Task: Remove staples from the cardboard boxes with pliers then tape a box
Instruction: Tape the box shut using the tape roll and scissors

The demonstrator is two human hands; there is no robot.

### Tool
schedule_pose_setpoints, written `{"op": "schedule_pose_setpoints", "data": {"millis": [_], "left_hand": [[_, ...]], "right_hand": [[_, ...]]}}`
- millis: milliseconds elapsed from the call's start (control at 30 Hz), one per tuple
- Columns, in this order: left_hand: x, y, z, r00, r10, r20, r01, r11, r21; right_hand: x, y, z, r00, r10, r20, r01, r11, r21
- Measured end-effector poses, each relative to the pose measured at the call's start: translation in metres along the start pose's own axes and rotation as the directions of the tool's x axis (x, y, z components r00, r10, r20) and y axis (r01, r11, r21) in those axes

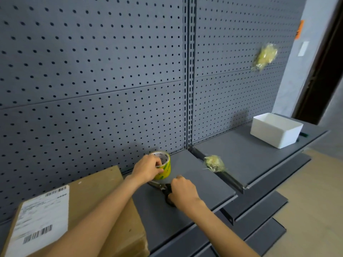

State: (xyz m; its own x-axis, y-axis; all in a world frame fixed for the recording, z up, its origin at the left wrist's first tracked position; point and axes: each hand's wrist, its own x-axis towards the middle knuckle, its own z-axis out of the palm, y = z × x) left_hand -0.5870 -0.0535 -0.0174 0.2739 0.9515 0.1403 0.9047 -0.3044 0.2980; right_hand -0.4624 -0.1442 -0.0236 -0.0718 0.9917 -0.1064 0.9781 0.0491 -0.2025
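Nearest us, at 7 o'clock, lies the cardboard box point(104, 197), flat on the shelf point(194, 182) with its shipping label point(42, 217) facing up; both our forearms cross over its right end. Just beyond it, at 6 o'clock, our right hand point(183, 191) is curled over the dark handles of a tool point(163, 188) lying on the shelf. We take it for scissors or pliers but cannot tell which. Its long axis runs from the handles under our right hand up toward 10 o'clock, the metal tip ending beneath our left hand point(148, 168).

That left hand grips the tape roll point(164, 165), fingers wrapped around its yellow side and thumb at the rim; the roll stands on end, touching the shelf.

So the box sits toward 8 o'clock from both hands, and the left hand is the nearer 1. We judge the taping stage is beginning.

Farther off, 1 crumpled tape wad point(214, 163) rests at 3 o'clock, a white bin point(276, 129) at 2 o'clock, and another wad point(265, 55) sticks to the pegboard point(92, 71).
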Motion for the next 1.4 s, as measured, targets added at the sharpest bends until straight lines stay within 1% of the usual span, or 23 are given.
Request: {"op": "schedule_pose_setpoints", "data": {"millis": [133, 233, 333, 433, 533, 633, 733, 800, 867, 933, 1000, 1067, 1133, 1200, 1233, 1300, 1400], "left_hand": [[-0.003, 0.002, -0.001, 0.999, 0.026, 0.034, -0.027, 0.999, 0.024], [-0.005, 0.000, -0.008, 0.998, 0.054, 0.023, -0.054, 0.998, -0.014], [-0.008, -0.001, -0.022, 0.996, 0.086, -0.021, -0.087, 0.996, -0.035], [-0.015, -0.010, -0.046, 0.991, 0.088, -0.104, -0.093, 0.995, -0.044], [-0.032, -0.038, -0.070, 0.986, 0.024, -0.167, -0.024, 1.000, 0.002], [-0.065, -0.077, -0.085, 0.973, -0.084, -0.216, 0.116, 0.984, 0.137], [-0.105, -0.112, -0.086, 0.948, -0.204, -0.243, 0.281, 0.895, 0.347], [-0.130, -0.125, -0.084, 0.938, -0.184, -0.294, 0.305, 0.843, 0.444], [-0.147, -0.132, -0.082, 0.941, -0.152, -0.302, 0.295, 0.809, 0.508], [-0.157, -0.135, -0.081, 0.932, -0.162, -0.326, 0.320, 0.789, 0.524], [-0.159, -0.135, -0.080, 0.929, -0.165, -0.331, 0.323, 0.799, 0.507], [-0.160, -0.138, -0.076, 0.919, -0.187, -0.347, 0.341, 0.818, 0.463], [-0.161, -0.141, -0.074, 0.911, -0.188, -0.366, 0.341, 0.843, 0.417], [-0.163, -0.142, -0.075, 0.905, -0.184, -0.382, 0.337, 0.859, 0.385], [-0.163, -0.143, -0.075, 0.902, -0.190, -0.388, 0.342, 0.863, 0.372], [-0.165, -0.144, -0.075, 0.894, -0.211, -0.394, 0.358, 0.866, 0.349], [-0.167, -0.143, -0.074, 0.891, -0.265, -0.368, 0.379, 0.880, 0.285]], "right_hand": [[0.000, -0.001, 0.006, 1.000, 0.011, -0.018, -0.012, 0.999, -0.046], [0.001, -0.004, 0.006, 1.000, 0.024, -0.008, -0.025, 0.995, -0.094], [0.002, -0.007, 0.001, 0.999, 0.031, -0.014, -0.032, 0.991, -0.131], [0.006, -0.018, -0.014, 0.997, -0.001, -0.072, -0.009, 0.990, -0.143], [0.011, -0.040, -0.030, 0.985, -0.099, -0.142, 0.083, 0.990, -0.118], [0.017, -0.065, -0.036, 0.951, -0.225, -0.213, 0.208, 0.973, -0.101], [0.023, -0.090, -0.033, 0.914, -0.316, -0.256, 0.295, 0.948, -0.119], [0.025, -0.106, -0.029, 0.898, -0.359, -0.256, 0.332, 0.932, -0.146], [0.024, -0.119, -0.025, 0.878, -0.403, -0.259, 0.376, 0.915, -0.147], [0.022, -0.134, -0.020, 0.843, -0.463, -0.272, 0.443, 0.886, -0.136], [0.019, -0.142, -0.016, 0.794, -0.540, -0.280, 0.529, 0.840, -0.117], [0.017, -0.151, -0.009, 0.721, -0.650, -0.239, 0.648, 0.755, -0.099], [0.015, -0.154, -0.002, 0.671, -0.732, -0.120, 0.732, 0.679, -0.049], [0.013, -0.156, 0.005, 0.669, -0.743, 0.032, 0.743, 0.669, 0.002], [0.013, -0.155, 0.008, 0.674, -0.735, 0.071, 0.737, 0.676, 0.006], [0.013, -0.154, 0.011, 0.695, -0.715, 0.080, 0.717, 0.697, -0.007], [0.011, -0.154, 0.013, 0.735, -0.674, 0.074, 0.677, 0.736, -0.021]]}}
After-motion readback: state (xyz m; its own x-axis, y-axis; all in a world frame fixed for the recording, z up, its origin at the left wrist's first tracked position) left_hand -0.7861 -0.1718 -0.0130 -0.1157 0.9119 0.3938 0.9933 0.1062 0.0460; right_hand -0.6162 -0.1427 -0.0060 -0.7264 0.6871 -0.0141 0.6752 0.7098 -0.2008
